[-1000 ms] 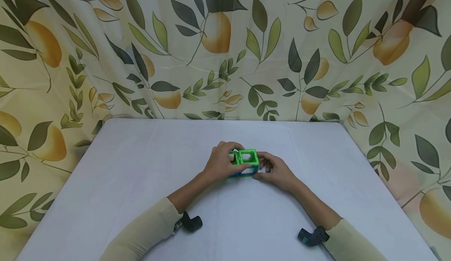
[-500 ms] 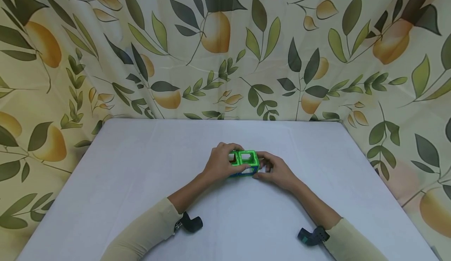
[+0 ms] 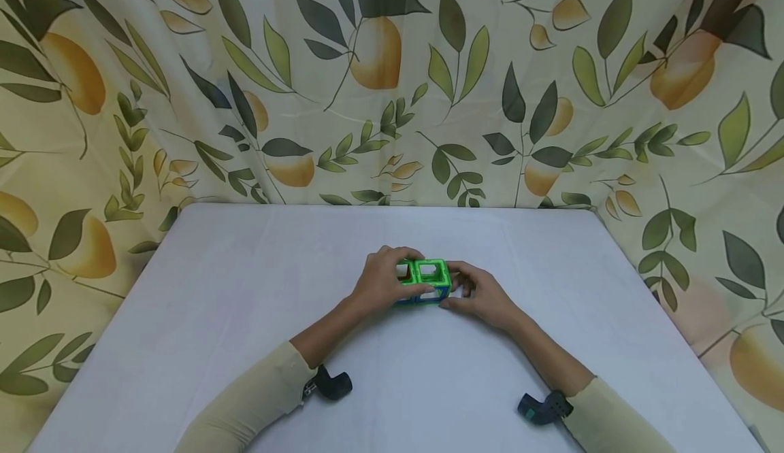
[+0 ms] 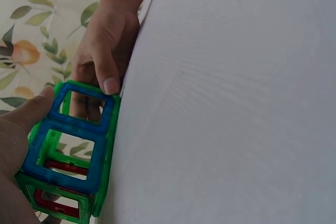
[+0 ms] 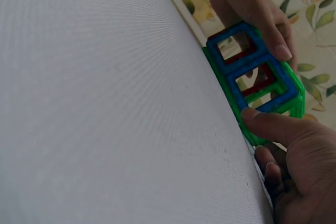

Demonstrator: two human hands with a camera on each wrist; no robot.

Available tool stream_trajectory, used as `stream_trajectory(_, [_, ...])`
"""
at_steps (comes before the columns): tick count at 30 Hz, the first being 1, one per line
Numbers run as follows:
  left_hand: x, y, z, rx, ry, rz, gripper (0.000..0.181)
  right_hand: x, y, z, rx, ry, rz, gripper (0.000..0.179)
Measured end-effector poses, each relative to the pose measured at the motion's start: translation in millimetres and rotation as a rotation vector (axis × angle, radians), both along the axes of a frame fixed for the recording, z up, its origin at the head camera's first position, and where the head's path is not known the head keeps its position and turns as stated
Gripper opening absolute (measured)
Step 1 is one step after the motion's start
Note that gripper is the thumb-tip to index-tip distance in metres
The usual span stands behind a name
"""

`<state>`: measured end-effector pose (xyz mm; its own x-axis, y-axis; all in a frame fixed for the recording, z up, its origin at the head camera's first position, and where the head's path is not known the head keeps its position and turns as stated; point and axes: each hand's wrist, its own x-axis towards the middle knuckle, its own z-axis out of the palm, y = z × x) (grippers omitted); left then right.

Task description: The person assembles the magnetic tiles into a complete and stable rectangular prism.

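Observation:
A box of magnetic building tiles [image 3: 433, 273], two cubes long, rests on the table between my hands. Its top and one end are green, and two blue square frames [image 4: 68, 156] form the side facing me; red frames show through the openings. My left hand [image 3: 381, 279] grips it from the left, thumb along the front and fingers over the far top edge. At the right end, my right hand [image 3: 484, 296] holds the box with its thumb at the lower front corner [image 5: 249, 114] and its index finger at the back. The other right fingers are curled beneath.
The table [image 3: 257, 371] is covered in a white cloth. Behind it hangs a curtain [image 3: 392, 133] printed with leaves and fruit. A dark wrist camera [image 3: 333, 385] is strapped to the left forearm and another dark camera [image 3: 542, 409] to the right.
Both hands keep their hold at the same place. The box of tiles shows only a very slight tilt, and the whole view shifts by a few pixels.

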<state>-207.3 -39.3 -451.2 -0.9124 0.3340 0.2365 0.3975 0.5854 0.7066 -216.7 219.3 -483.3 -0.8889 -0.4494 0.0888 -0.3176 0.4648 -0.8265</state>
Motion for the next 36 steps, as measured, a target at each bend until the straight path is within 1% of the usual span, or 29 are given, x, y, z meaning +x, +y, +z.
stream_trajectory(3, [-1.5,-1.5,-0.4,-0.002,-0.011,-0.019,0.057,-0.3,0.5,-0.7,-0.002,0.001,-0.001,0.070])
stream_trajectory(6, [-2.8,-5.6,-1.5,-0.003,-0.042,-0.051,0.068,-0.7,1.1,-1.6,0.000,0.005,-0.004,0.070])
stream_trajectory(8, [-3.5,-10.2,-2.8,-0.001,-0.086,-0.064,0.077,-0.7,1.1,-1.7,0.001,0.005,-0.009,0.070])
stream_trajectory(10, [-3.6,-15.7,-3.4,-0.003,-0.148,-0.067,0.086,-0.3,0.9,-1.7,0.002,0.002,-0.016,0.070])
stream_trajectory(13, [-4.0,-24.6,-4.4,-0.005,-0.232,-0.060,0.093,0.4,0.6,-1.1,0.003,-0.005,-0.027,0.070])
stream_trajectory(15, [-4.5,-30.2,-5.2,-0.020,-0.260,-0.054,0.096,0.9,0.2,-0.2,0.004,-0.008,-0.039,0.070])
stream_trajectory(20, [-8.1,-41.2,-6.5,-0.058,-0.260,-0.040,0.091,0.6,-4.2,3.8,0.014,-0.007,-0.061,0.072])
stream_trajectory(26, [-16.7,-48.2,-8.6,-0.087,-0.239,-0.023,0.084,-6.8,-13.4,4.4,0.030,0.005,-0.085,0.072])
stream_trajectory(29, [-20.2,-50.8,-10.2,-0.090,-0.234,-0.008,0.084,-10.3,-17.9,4.7,0.026,0.001,-0.087,0.072])
stream_trajectory(32, [-21.3,-52.7,-11.3,-0.087,-0.247,0.008,0.084,-13.1,-21.1,5.7,0.032,-0.008,-0.084,0.072])
stream_trajectory(36, [-20.8,-56.3,-10.7,-0.084,-0.274,0.020,0.092,-15.6,-23.6,9.8,0.042,-0.043,-0.075,0.075])
